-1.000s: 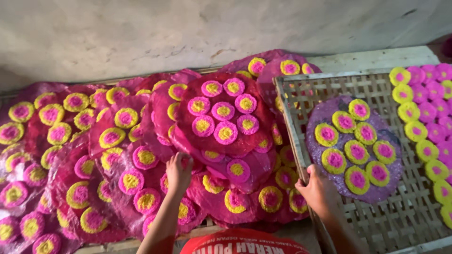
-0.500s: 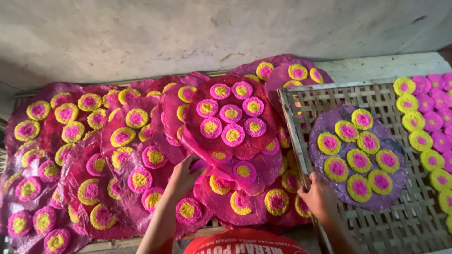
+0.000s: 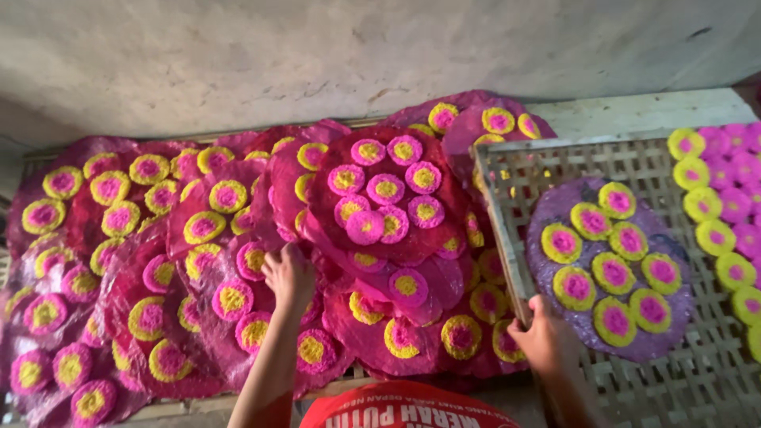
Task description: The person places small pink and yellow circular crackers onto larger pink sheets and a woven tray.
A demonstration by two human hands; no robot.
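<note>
Many round magenta sheets [image 3: 238,261] dotted with yellow-and-pink discs lie overlapped in front of me. My left hand [image 3: 289,273] rests on them near the middle, fingers curled over a sheet's edge. One stacked pile [image 3: 388,194] sits higher, just right of that hand. My right hand [image 3: 547,341] grips the near left edge of a woven bamboo tray [image 3: 507,230]. On the tray lies one purple sheet [image 3: 606,265] carrying several yellow-and-pink discs.
A rough grey wall [image 3: 317,55] runs along the back. At the far right, loose yellow and pink discs [image 3: 725,206] lie in rows on the tray. A red printed object [image 3: 404,408] is at the bottom edge.
The view has shifted so the sheets and tray sit further right and lower in frame. My left hand has moved slightly up over the sheets. The right hand stays on the tray's edge.
</note>
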